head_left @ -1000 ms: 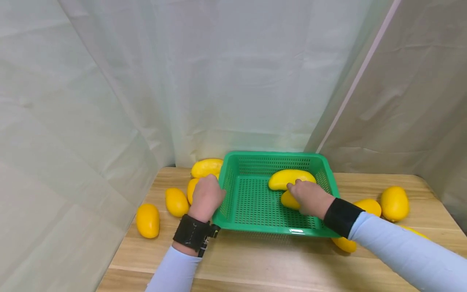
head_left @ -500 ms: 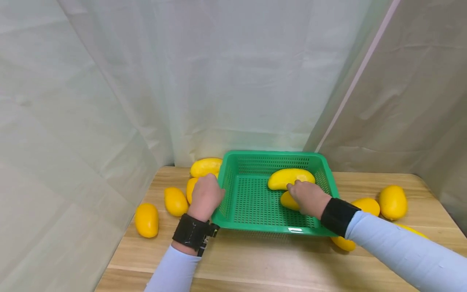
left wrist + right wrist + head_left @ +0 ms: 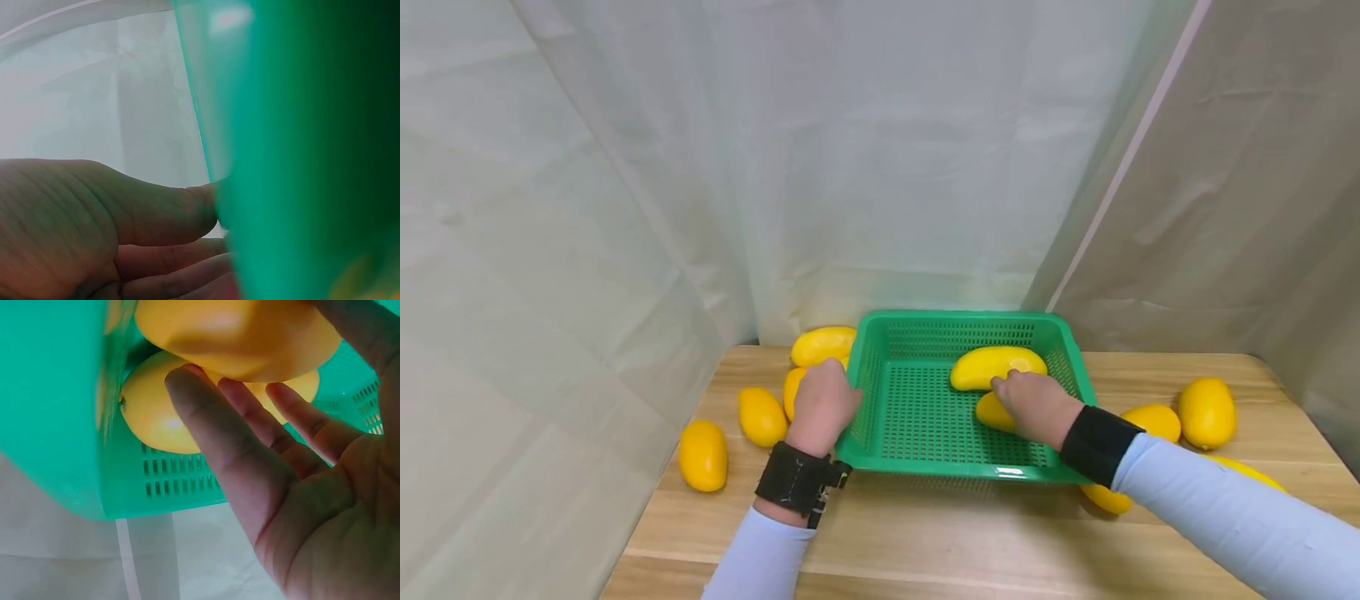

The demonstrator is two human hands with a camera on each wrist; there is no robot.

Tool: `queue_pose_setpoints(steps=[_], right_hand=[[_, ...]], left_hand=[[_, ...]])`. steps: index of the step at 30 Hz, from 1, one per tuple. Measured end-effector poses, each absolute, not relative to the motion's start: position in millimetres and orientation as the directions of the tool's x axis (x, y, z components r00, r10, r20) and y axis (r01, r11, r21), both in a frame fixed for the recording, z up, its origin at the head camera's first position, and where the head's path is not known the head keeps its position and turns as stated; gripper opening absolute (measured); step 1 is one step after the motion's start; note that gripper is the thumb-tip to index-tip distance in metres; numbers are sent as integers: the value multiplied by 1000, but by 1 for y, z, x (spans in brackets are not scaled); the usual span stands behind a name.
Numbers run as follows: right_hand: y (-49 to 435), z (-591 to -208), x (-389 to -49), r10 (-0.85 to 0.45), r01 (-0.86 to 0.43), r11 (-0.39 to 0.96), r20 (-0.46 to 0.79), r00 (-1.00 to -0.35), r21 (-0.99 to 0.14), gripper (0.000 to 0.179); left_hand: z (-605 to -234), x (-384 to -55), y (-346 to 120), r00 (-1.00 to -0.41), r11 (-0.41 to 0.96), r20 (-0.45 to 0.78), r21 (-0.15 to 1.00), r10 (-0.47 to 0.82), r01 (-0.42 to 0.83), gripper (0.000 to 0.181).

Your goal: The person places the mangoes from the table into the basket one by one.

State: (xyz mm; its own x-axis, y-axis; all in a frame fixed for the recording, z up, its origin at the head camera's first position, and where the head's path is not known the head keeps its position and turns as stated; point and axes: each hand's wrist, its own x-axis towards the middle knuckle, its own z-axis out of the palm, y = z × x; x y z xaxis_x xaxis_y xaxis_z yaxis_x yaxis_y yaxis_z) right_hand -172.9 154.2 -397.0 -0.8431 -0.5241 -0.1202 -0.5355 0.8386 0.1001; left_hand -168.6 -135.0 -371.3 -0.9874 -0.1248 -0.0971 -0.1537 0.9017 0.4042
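A green plastic basket [image 3: 955, 316] with slotted walls and floor stands mid-table in the head view. My left hand [image 3: 823, 404] grips its left rim, thumb and fingers meeting at the green edge in the left wrist view. Inside the basket on the right, my right hand [image 3: 1036, 404] holds a yellow mango [image 3: 231, 331] between thumb and fingers; the hand covers part of it in the head view. Just behind it lies a longer yellow fruit [image 3: 997, 367], touching or nearly touching it, on the basket floor.
Left of the basket lie several yellow fruits, among them a mango [image 3: 703, 455] near the table's left edge and a long one [image 3: 823, 345] at the back. More sit on the right, including a round one [image 3: 1207, 413], partly behind my right forearm. A pale curtain [image 3: 887, 183] hangs behind.
Both hands keep their places on the basket and on the mango. Only a very slight shift of the whole head view shows.
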Motion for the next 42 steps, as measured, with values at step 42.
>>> queue_pose_setpoints(steps=[42], right_hand=[[324,-365,-173,72,71,970,-7,-997,-234,93]], left_hand=[[-366,-167,-133,-986,908,-101,387,-135,-164,24]])
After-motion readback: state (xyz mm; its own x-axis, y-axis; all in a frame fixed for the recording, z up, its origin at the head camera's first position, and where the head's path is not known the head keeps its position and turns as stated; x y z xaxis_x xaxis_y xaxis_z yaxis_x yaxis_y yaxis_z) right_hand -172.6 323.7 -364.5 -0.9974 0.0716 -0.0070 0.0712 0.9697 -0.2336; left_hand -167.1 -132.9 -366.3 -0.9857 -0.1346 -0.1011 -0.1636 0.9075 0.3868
